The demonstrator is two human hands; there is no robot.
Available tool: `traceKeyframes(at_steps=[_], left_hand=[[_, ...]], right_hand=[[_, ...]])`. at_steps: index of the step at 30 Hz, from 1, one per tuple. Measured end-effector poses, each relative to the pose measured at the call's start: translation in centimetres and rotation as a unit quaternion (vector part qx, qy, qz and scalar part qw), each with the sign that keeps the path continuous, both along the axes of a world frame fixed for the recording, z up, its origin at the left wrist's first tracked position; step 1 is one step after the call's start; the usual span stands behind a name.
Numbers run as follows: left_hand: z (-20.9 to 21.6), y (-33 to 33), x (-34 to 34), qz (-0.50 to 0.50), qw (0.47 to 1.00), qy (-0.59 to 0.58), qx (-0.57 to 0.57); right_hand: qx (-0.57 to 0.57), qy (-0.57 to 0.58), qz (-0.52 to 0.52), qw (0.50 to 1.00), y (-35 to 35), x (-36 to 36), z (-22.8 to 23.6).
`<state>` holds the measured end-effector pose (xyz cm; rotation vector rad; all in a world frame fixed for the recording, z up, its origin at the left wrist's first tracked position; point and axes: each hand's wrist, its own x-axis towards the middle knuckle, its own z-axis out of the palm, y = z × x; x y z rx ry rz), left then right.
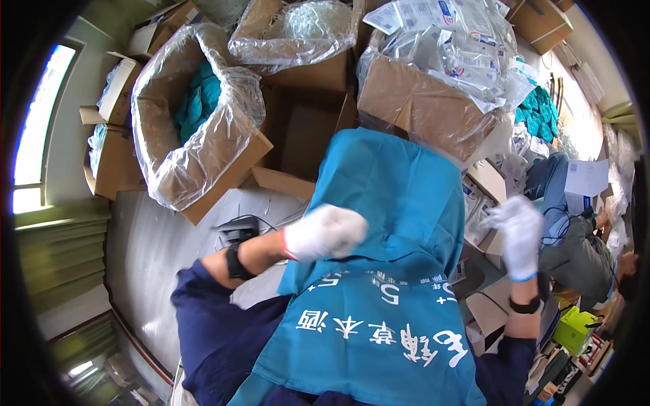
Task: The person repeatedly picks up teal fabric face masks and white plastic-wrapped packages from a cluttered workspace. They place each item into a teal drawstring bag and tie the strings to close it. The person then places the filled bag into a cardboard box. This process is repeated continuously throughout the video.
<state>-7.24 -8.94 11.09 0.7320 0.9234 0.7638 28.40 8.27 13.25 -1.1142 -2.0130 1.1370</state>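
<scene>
My left hand (326, 233), in a white knitted glove with a red cuff, hovers above the teal apron (393, 196) that spreads from my body over my lap. Its fingers look curled into a loose fist; motion blurs them, and whatever may be inside is hidden. Off the apron's right side, my right hand (518, 237) is raised in a white glove with a blue cuff. Blurred, its fingers appear stretched towards the left, with nothing visible in them. Near them lie clear-wrapped white packets (476, 211). White printing runs across the apron's lower part.
Ahead on the left stands a plastic-lined carton (145, 128) holding teal pieces. Beside it is an open brown box (298, 128). A carton (426, 108) heaped with packets is ahead right. At far right, another person (579, 260) bends over things.
</scene>
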Motion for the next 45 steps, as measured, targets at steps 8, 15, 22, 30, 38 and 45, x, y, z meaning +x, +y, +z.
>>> traceKeyframes(at_steps=[8,15,22,30,38,45], left_hand=[[-8.2,4.5,-8.9,0.201,0.613,0.756,0.111],[-8.3,7.5,8.6,0.073,0.764,0.553,0.324],[-11.9,7.5,10.2,0.18,0.734,0.596,0.271],[-20.5,12.2,-1.6,0.248,0.931,0.262,0.053],[-2.5,28.7,-20.3,0.388,0.921,-0.011,-0.026],[-11.4,26.5,-23.5,-0.111,0.691,0.702,0.131]], right_hand=[[-0.294,0.129,-0.22,0.921,1.1,0.6,-4.8],[-0.481,0.255,-0.14,0.827,-4.5,-14.2,-11.7],[-0.53,0.38,-0.07,0.755,-5.5,-15.1,-14.4],[-0.534,0.316,0.015,0.784,-6.5,-9.9,-6.6],[-0.485,0.292,-0.211,0.797,-6.2,-1.0,-11.9],[-0.494,0.322,-0.257,0.766,-6.6,0.8,-13.5]])
